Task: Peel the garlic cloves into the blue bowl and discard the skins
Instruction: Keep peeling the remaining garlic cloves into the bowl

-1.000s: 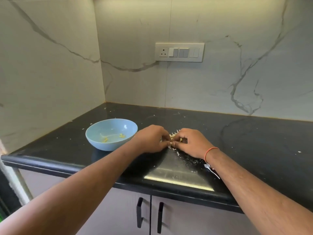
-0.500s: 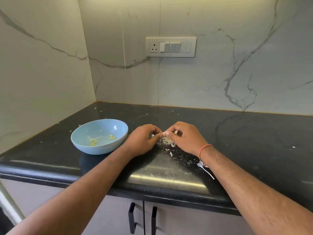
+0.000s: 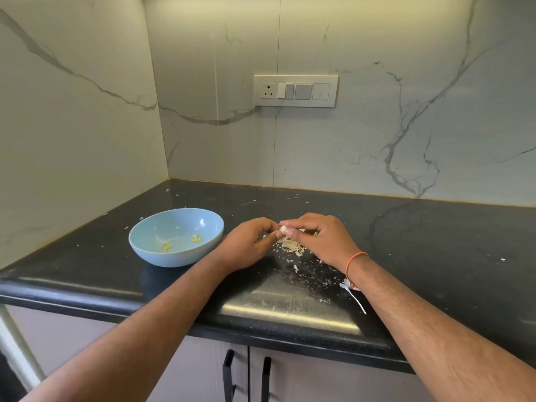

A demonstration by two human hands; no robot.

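Near the middle of the frame, your two hands meet just above the black tabletop (image 3: 435, 242). Your left hand (image 3: 249, 242) and your right hand (image 3: 322, 239) both have their fingers curled, and the fingertips of each pinch the same small pale garlic clove (image 3: 282, 229) between them. So each grip is clenched on the clove, the left from the left side of the frame, the right from the right. The clove is mostly hidden by your fingertips; only a small whitish end shows, facing toward the upper left. You cannot tell its long axis or which way its tip points from this view.

Directly under your hands, slightly below and right of the clove, lies a pile of dry garlic skins (image 3: 291, 246) on the tabletop, with finer flakes scattered toward the lower right of it. An orange thread band (image 3: 356, 258) circles your right wrist, and a white strip of skin hangs beside it.

Left of your left hand, just beside it but apart, the blue bowl (image 3: 150, 245) stands upright on the tabletop. It holds a few small yellowish peeled pieces (image 3: 181, 242) on its floor.

On the marble wall in the upper middle of the frame sits a switch panel (image 3: 295, 90). At the bottom, below the tabletop edge, two dark cabinet handles (image 3: 246, 375) show.
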